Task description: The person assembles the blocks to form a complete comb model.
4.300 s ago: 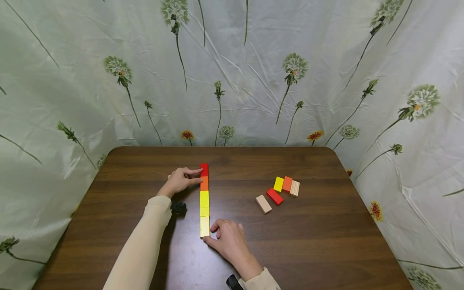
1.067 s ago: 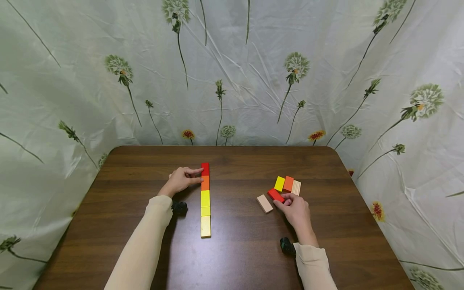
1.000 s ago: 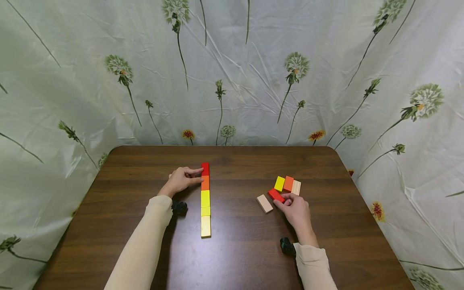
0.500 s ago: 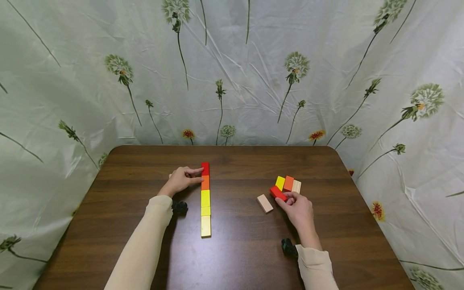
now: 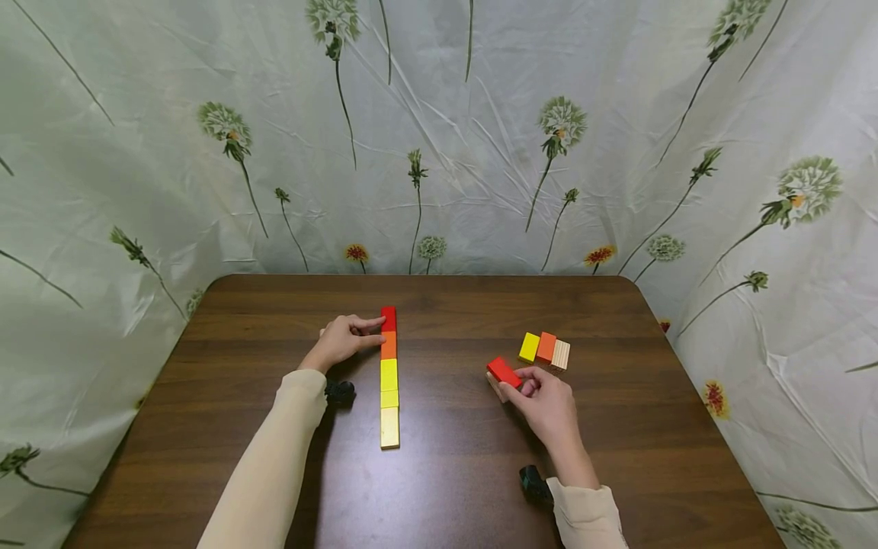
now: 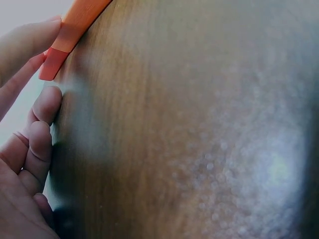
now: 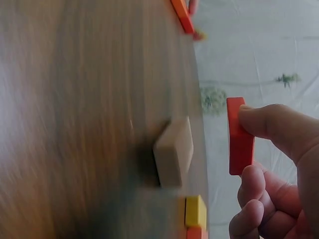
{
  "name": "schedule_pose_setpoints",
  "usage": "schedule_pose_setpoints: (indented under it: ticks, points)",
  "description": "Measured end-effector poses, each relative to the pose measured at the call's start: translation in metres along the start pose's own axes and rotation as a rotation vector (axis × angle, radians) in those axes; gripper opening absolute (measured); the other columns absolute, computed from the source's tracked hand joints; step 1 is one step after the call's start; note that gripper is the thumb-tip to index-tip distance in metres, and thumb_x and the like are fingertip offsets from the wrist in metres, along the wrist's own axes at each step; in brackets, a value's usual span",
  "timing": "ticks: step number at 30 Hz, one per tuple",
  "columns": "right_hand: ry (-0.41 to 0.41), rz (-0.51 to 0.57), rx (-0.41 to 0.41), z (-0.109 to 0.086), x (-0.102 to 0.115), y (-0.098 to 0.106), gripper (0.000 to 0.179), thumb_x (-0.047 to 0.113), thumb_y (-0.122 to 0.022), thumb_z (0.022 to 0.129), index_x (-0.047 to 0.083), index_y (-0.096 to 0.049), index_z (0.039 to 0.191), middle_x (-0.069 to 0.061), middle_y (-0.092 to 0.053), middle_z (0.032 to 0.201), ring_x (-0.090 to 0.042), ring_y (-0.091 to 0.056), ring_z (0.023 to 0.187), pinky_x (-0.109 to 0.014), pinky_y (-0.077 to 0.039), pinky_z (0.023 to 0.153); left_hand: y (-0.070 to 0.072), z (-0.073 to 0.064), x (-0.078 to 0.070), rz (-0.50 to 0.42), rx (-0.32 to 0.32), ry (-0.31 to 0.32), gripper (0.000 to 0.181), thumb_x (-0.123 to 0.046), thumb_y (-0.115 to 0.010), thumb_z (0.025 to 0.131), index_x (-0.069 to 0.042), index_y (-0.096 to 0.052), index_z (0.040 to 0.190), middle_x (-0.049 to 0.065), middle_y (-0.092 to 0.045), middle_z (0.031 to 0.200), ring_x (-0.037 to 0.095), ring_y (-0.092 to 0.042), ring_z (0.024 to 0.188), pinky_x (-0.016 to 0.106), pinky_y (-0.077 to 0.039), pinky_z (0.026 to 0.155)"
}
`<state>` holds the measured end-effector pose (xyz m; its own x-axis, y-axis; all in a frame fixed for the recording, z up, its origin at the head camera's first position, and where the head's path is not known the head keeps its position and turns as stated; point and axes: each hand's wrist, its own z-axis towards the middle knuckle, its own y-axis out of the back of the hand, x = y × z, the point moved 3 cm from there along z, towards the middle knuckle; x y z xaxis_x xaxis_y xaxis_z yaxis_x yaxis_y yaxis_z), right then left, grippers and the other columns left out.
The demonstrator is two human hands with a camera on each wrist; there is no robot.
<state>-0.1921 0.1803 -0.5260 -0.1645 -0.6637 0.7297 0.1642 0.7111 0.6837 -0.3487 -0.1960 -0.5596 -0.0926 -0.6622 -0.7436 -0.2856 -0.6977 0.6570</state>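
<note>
A straight row of wooden blocks lies on the table, with a red block (image 5: 389,318) at the far end, then an orange block (image 5: 389,345), yellow blocks (image 5: 389,375) and a pale block (image 5: 389,427) nearest. My left hand (image 5: 341,341) touches the row's left side, index fingertip at the red block and thumb at the orange one. Between thumb and fingers, my right hand (image 5: 549,404) pinches another red block (image 5: 504,371), raised off the table (image 7: 75,99). Beneath it in the head view, a loose pale block (image 7: 172,154) is partly hidden.
Behind the right hand lie a yellow block (image 5: 529,347), an orange block (image 5: 546,347) and a striped wooden block (image 5: 559,355), side by side. A flower-printed cloth (image 5: 466,137) hangs behind the table. Dark wrist cameras sit at both cuffs.
Earlier my right hand was at the near end of the row. It reached the loose red block, picked it up, and has carried it left over the pale block. The left hand stays put.
</note>
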Motion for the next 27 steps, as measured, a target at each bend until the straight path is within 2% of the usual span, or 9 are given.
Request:
schedule_pose_setpoints:
  ticks: [12,27]
  points:
    - [0.126,-0.038,0.096,-0.036,0.026,-0.040,0.027,0.031,-0.093,0.083,0.014,-0.079,0.099,0.008,-0.058,0.071,-0.005,-0.047,0.064,-0.023,-0.040,0.062,0.000,0.000,0.000,0.005,0.000,0.013,0.055,-0.040,-0.084,0.094,-0.025,-0.070,0.144,0.004,-0.065,0.094,0.022,-0.052,0.091,0.044,-0.021,0.082]
    - [0.206,-0.094,0.209,-0.067,0.035,-0.070,0.026,0.032,-0.094,0.080,0.018,-0.076,0.091,0.013,-0.054,0.069,0.001,-0.043,0.062,-0.021,-0.038,0.061,-0.001,0.001,0.003,-0.021,-0.004,0.013,0.055,-0.041,-0.085,0.093,-0.026,-0.071,0.143,0.004,-0.064,0.093,0.022,-0.053,0.089,0.044,-0.021,0.083]
